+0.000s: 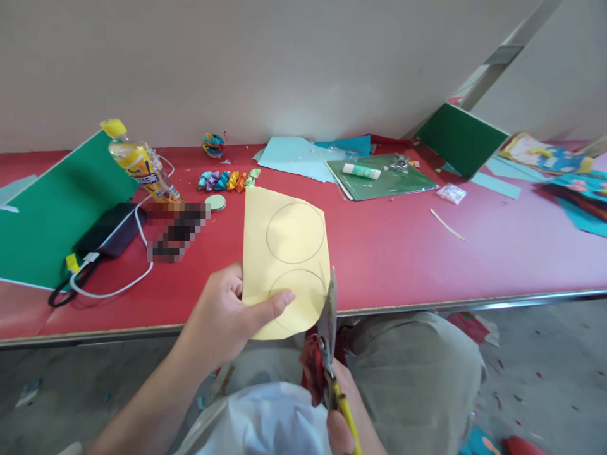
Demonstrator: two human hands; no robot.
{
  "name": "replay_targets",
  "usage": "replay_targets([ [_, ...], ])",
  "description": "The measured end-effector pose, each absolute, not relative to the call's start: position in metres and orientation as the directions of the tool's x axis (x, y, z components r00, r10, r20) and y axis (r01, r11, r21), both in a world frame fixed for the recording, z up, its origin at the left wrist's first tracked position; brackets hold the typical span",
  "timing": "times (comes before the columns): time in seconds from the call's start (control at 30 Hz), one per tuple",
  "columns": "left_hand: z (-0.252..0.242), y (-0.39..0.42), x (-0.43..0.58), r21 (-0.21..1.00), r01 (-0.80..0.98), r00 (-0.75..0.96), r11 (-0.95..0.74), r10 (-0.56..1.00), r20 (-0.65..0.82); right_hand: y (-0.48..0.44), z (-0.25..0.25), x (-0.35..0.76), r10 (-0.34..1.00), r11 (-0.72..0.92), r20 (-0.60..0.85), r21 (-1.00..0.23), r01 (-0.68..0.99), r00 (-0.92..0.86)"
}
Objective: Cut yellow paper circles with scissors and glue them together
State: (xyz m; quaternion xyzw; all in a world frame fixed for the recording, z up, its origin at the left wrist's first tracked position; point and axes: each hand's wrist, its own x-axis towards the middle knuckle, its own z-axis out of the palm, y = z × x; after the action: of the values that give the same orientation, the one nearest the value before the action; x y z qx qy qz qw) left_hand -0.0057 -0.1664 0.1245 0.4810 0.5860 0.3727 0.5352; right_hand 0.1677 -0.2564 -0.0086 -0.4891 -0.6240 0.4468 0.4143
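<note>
Head view: yellow paper with two circles, scissors right at its edge

Writing first, since that's what I always squint at. The bottle with the yellow cap has a yellow label with chunky dark blue lettering, but it's tilted and small, so I honestly can't make out a brand. The glue stick is white and green and lies on the green sheets in clear wrap.

Now the yellow paper: pale, flat, with two thin dark circle outlines, one above the other. The top circle is whole; the left thumb covers part of the bottom one. The top right corner slants, and the lower right edge curves round near the bottom circle.

It's held up over the near edge of the red table, above the person's lap. The left hand pinches it by the lower left side, thumb on top. The right hand is wrapped round the yellow handles of the scissors, blades pointing up beside the paper's right edge.
</note>
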Motion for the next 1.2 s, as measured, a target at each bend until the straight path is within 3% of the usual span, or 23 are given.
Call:
replay_targets([
  [0.13,0.124,-0.165,-0.007,0.959,0.11,0.062,0.259,0.962,-0.267,-0.257,-0.015,0.168,0.967,0.092,0.055,-0.986,0.138,-0.25],
  [0.4,0.12,-0.163,0.0,0.973,-0.054,-0.086,0.225,0.97,-0.229,-0.276,-0.024,0.174,0.984,0.13,0.098,-0.965,0.228,-0.149],
  [0.67,0.109,-0.159,-0.001,0.965,-0.159,-0.09,0.208,0.97,-0.224,-0.266,-0.005,0.157,0.989,-0.117,-0.129,-0.98,-0.164,0.068],
  [0.93,0.097,-0.162,0.001,0.962,-0.108,0.035,0.249,0.968,-0.247,-0.231,0.027,0.164,0.977,-0.007,-0.09,-0.918,-0.397,0.191],
  [1.2,0.095,-0.17,0.017,0.931,-0.154,0.181,0.33,0.936,-0.302,-0.207,0.042,0.151,0.93,0.015,-0.156,-0.889,-0.458,0.332],
])
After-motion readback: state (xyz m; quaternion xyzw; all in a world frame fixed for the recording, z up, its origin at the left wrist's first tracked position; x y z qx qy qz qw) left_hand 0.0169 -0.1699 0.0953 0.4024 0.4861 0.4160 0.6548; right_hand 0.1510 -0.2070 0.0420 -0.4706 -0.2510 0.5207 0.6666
